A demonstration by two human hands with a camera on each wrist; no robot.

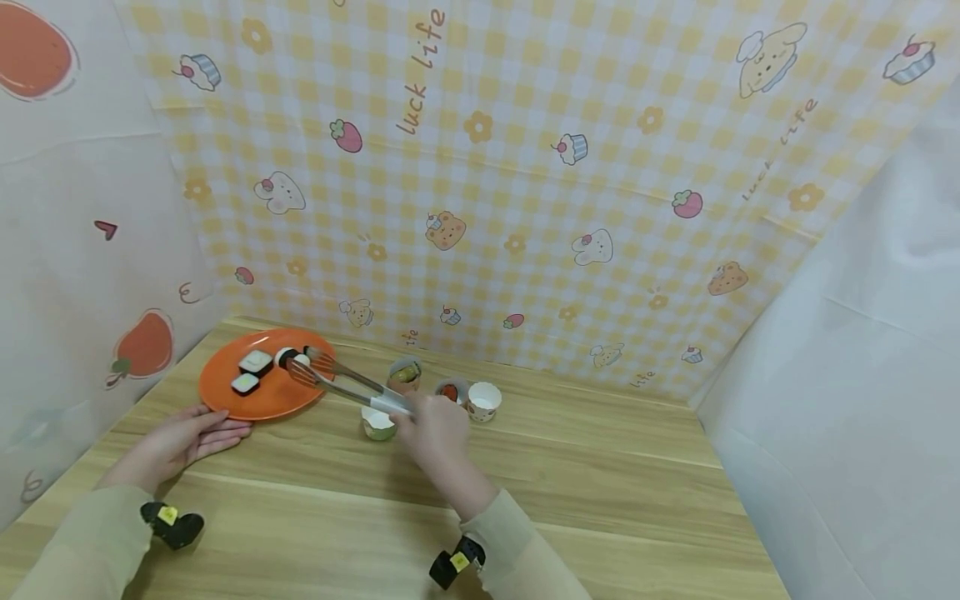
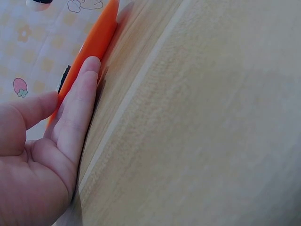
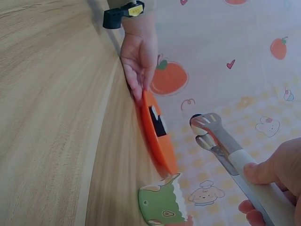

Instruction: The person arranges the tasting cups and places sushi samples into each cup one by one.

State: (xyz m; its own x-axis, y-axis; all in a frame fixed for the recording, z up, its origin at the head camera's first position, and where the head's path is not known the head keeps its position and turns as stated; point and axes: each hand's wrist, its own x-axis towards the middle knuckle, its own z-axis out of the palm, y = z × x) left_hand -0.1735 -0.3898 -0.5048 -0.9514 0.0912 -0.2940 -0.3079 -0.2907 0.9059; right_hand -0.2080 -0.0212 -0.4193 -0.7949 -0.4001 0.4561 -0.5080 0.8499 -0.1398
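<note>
An orange oval plate (image 1: 288, 398) lies at the left of the table, with white-and-black sushi pieces (image 1: 256, 362) on it. My left hand (image 1: 174, 443) holds the plate's near rim, thumb at the edge and fingers against the underside, as the left wrist view shows. My right hand (image 1: 441, 429) grips white-handled metal tongs (image 1: 386, 402), their slotted heads over the plate's right part. Between those heads is a round black-and-white sushi piece (image 3: 194, 121), raised above the plate in the right wrist view. The heads partly cover pieces behind them in the head view.
Right of the plate stand small paper cups: a green one (image 1: 378, 425), one with a greenish-yellow item (image 1: 406, 371), one with a red item (image 1: 450, 392), and a white one (image 1: 484, 400). Patterned cloth (image 1: 525, 200) hangs along the table's back, plain cloth (image 1: 847, 375) on the right.
</note>
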